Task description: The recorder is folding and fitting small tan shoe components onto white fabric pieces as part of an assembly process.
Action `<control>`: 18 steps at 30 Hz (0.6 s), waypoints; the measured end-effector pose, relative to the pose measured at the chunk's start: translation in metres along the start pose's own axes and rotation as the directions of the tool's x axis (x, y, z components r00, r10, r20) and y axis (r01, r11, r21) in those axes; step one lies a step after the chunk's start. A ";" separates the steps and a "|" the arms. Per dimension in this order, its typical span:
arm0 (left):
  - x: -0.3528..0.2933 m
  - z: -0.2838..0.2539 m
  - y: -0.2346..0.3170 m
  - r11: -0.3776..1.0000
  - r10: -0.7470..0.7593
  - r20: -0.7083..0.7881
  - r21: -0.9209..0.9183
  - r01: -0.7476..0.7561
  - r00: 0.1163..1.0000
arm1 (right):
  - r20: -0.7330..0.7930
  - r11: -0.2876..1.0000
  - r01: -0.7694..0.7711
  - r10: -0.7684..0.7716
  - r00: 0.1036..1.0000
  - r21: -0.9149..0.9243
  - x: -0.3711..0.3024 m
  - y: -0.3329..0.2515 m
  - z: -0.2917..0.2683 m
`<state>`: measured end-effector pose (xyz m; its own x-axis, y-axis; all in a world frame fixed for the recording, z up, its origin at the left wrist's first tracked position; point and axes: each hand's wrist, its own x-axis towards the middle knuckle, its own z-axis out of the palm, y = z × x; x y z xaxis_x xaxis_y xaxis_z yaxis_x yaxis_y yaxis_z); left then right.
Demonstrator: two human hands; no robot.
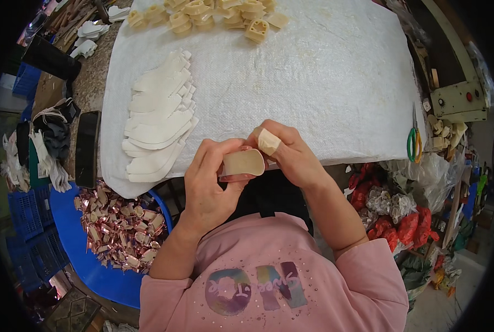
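A small shoe heel [244, 164] with a flat beige face and shiny pink sides is held near the table's front edge. My left hand [205, 185] grips it, thumb below and fingers over the top. My right hand [294, 152] pinches at its upper right edge, with beige tape [268, 142] round the thumb; the fingertips are partly hidden. Left of my hands, a fanned stack of white curved cut pieces [156, 119] lies on the white woven sheet [291, 83]. Bare cream-coloured heels [256, 31] are heaped at the far edge.
Below left, a blue tub [111, 285] holds a heap of pink shiny heels [122, 229]. A black phone [87, 149] lies left of the sheet. Scissors [414, 141] with green and orange handles are at the right edge. Red and clear plastic bags [407, 221] are piled at lower right.
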<state>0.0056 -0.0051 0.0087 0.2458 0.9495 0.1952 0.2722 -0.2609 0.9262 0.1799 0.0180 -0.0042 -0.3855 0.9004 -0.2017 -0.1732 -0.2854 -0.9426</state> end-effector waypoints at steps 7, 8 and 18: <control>0.000 0.003 0.003 0.976 0.182 -0.024 0.124 -0.177 0.983 | 0.169 0.995 0.048 -0.062 0.984 0.086 -0.001 -0.011 -0.009; 0.000 0.003 0.003 0.977 0.182 -0.023 0.122 -0.178 0.983 | 0.162 0.985 0.032 -0.004 0.987 -0.169 -0.002 -0.018 -0.009; 0.008 0.009 0.003 0.992 0.094 -0.037 0.085 -0.091 0.995 | 0.031 0.986 0.038 -0.044 0.999 0.163 -0.006 0.014 -0.004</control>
<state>0.0167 -0.0001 0.0101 0.2357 0.9266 0.2931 0.3271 -0.3597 0.8739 0.1834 0.0095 -0.0166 -0.4053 0.9015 -0.1518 -0.3337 -0.3005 -0.8935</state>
